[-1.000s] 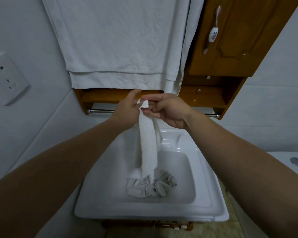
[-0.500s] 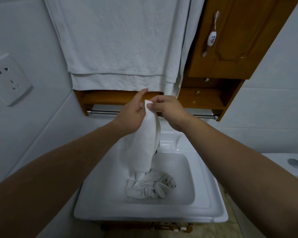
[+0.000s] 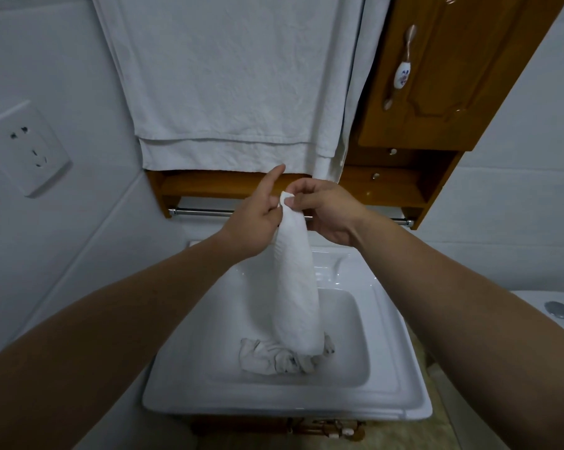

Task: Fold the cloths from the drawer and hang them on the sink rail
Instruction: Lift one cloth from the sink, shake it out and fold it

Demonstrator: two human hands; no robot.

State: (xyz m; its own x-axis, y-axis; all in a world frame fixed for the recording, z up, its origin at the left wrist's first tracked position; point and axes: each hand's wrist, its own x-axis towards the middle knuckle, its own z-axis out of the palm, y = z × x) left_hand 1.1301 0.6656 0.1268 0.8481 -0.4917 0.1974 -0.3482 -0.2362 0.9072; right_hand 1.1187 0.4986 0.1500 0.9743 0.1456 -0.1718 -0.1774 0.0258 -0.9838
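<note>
held cloth: a long white terry cloth (image 3: 295, 287) is held up by its top end over the sink, so it's draped down in a narrow strip, widening toward the bottom

left hand: the left hand (image 3: 258, 219) is curled against the left side of the cloth's top end, thumb stuck up and away; the cloth looks gripped by the fingers, though the contact itself is mostly hidden behind the hand

right hand: the top corner of the cloth is pinched between thumb and fingertips of the right hand (image 3: 323, 209), just right of the left hand, both hands almost touching

cloth's bottom end: it's hung down into the basin, right in front of the pile; whether it's touching the pile can't be told

pile: a crumpled heap of greyish-white cloths (image 3: 274, 355) is left lying in the bottom of the basin

sink: a white rectangular ceramic sink (image 3: 401, 368) is seen below the hands, near side toward the camera

rail: a thin chrome rail (image 3: 202, 212) is mounted under a wooden shelf (image 3: 209, 185) on the far wall, just behind the hands

big towel: a large white towel (image 3: 228, 86) is hung flat above the shelf

cabinet: a brown wooden cabinet door with a porcelain handle (image 3: 443, 76) is seen far right

socket: a white wall socket (image 3: 24, 151) is set on the left wall
</note>
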